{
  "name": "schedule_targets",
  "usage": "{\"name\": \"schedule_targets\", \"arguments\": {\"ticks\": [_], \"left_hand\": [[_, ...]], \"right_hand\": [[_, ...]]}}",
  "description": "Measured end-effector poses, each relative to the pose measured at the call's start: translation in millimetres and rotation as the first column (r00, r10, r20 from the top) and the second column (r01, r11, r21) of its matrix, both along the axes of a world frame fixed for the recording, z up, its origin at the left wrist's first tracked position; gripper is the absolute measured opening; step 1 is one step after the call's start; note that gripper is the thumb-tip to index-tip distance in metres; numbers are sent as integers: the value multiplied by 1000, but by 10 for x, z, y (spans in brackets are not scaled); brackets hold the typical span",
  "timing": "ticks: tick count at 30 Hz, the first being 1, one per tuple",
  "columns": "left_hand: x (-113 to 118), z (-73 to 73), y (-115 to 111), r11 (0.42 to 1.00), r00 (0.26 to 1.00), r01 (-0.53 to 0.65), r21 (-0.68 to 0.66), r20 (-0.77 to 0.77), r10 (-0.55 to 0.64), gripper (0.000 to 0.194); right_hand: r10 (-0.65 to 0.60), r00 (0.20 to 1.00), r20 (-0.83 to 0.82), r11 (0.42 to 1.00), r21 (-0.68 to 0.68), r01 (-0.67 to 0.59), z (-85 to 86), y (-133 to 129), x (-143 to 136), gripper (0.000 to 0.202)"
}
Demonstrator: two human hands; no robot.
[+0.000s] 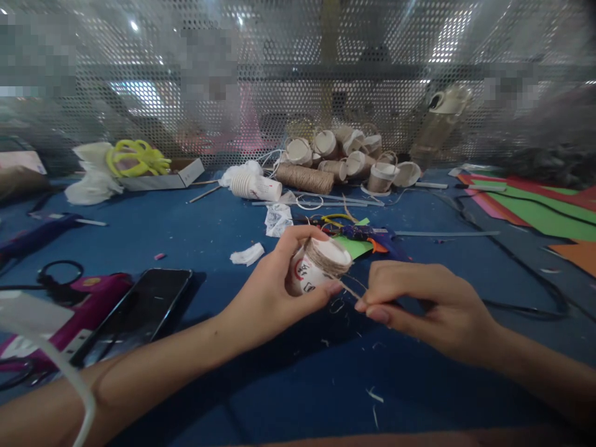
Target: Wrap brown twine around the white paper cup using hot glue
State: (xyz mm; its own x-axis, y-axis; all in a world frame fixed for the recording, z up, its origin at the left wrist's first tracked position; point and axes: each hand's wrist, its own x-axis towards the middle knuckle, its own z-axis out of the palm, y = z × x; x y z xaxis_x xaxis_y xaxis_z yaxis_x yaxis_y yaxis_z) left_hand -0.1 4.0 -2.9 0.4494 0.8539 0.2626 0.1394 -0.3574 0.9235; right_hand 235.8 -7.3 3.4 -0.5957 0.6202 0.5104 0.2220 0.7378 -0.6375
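A white paper cup [302,273] with red and black print is tilted in the middle of the view. My left hand [274,292] is closed around it, fingers over the far side and thumb at the near side. Brown twine [321,257] is wound in a few rows round one end of the cup. A short length of that twine runs taut to my right hand [419,304], whose thumb and fingertips pinch it just right of the cup. Behind the cup lie a blue glue gun [372,233] and green paper [356,248].
Twine-wrapped cups [358,164], a twine roll [305,179] and stacked paper cups [254,185] sit before the perforated metal screen [298,81]. A phone [144,304] and a magenta tool [93,310] lie left, with a white cable [69,372] nearer. Coloured sheets [535,205] and black cable [526,307] lie right.
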Motion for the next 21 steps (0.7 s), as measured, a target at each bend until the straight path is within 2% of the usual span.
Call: {"name": "schedule_targets", "arguments": {"ticks": [4,9,12,21], "left_hand": [[-2,12,-15,1000,999,-2,-8,-40,2,43],[4,20,-18,1000,999,-8,0,-47,8,40],[4,16,-24,1000,999,-1,-19,-46,0,41],[23,20,-30,989,995,36,-145,100,-22,39]], "right_hand": [[-17,1000,-17,999,39,18,-14,-2,17,7],[-105,994,11,994,-18,105,-11,0,40,11],[-110,994,15,993,-41,111,-3,-1,37,12],[-135,990,32,989,-57,136,13,19,30,14]]}}
